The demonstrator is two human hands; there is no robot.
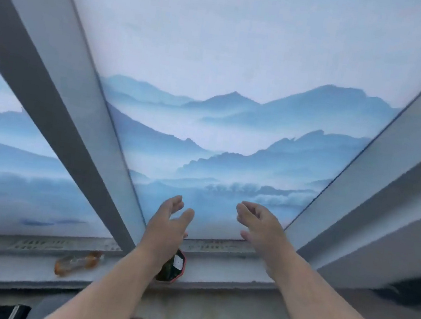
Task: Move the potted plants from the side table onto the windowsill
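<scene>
Your left hand point(168, 223) and right hand point(259, 224) raised apart, fingers relaxed, holding nothing. Pale windowsill point(228, 279) runs left-right; no pots visible.

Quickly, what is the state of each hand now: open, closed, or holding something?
Left hand: open, fingers relaxed, holding nothing, raised before the blind.
Right hand: open, fingers loosely spread, holding nothing.

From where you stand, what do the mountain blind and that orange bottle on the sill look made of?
The blind looks like matte printed fabric, since light glows softly through it. The bottle seems clear amber plastic or glass; the blur leaves that open.
</scene>
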